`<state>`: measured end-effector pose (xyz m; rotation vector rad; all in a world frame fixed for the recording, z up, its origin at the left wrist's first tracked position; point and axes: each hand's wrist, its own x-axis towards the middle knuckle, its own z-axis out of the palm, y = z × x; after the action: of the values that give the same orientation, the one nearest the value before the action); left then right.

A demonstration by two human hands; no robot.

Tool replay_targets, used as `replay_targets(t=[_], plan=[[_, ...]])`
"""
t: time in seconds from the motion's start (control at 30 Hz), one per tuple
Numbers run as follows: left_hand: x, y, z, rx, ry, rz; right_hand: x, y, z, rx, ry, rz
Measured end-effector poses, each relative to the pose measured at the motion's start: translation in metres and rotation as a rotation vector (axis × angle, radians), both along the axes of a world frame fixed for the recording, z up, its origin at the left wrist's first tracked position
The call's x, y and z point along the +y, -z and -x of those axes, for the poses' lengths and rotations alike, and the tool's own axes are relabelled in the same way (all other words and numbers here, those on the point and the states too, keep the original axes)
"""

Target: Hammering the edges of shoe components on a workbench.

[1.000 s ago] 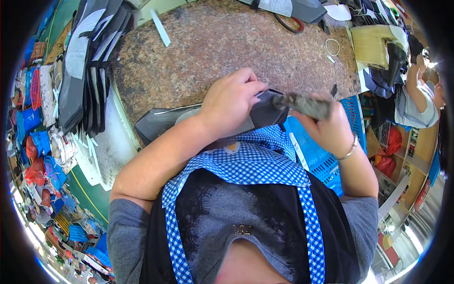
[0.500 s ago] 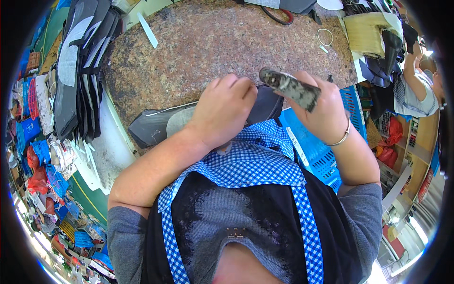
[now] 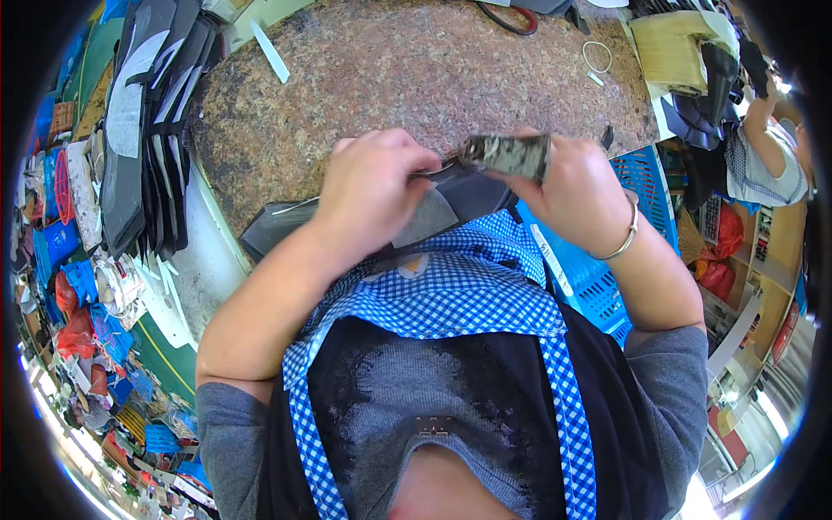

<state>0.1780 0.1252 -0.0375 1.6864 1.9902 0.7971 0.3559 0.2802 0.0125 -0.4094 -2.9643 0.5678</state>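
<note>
A flat black leather-like piece (image 3: pixel 485 191) with a grey patch lies along the near edge of the table, partly against my apron. My left hand (image 3: pixel 373 186) rests over its middle, with thumb and fingers pinched at its upper edge; the fingers are somewhat blurred. In my right hand (image 3: pixel 581 186) is a worn, grey-speckled hammer (image 3: pixel 511 156), its handle hidden by the fingers. The hammer's rounded end is close to the upper edge of the black piece, just right of my left fingertips. Whether it touches the piece, I cannot tell.
Stacked black pieces (image 3: pixel 130 165) stand at the left side of the stone-topped table (image 3: pixel 390 69). A white strip (image 3: pixel 270 54) and an elastic loop (image 3: pixel 597 57) lie on top. Blue crates (image 3: pixel 641 186) sit at the right. Another person (image 3: pixel 767 165) is at far right.
My left hand has shifted left along the black piece, uncovering more of its grey patch. The hammer has turned and moved slightly left, nearer the piece's edge.
</note>
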Motion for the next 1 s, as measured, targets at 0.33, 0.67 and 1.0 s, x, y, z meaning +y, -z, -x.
replay_targets(t=[0.33, 0.67, 1.0], plan=[[-0.018, -0.006, 0.007, -0.143, -0.069, 0.06, -0.017, 0.005, -0.004, -0.009, -0.008, 0.082], [-0.028, -0.008, 0.01, 0.198, 0.084, -0.144, -0.029, 0.004, 0.004, 0.021, -0.062, 0.078], [-0.051, -0.012, -0.005, 0.214, 0.073, -0.082, -0.046, 0.011, 0.005, 0.119, 0.0, 0.175]])
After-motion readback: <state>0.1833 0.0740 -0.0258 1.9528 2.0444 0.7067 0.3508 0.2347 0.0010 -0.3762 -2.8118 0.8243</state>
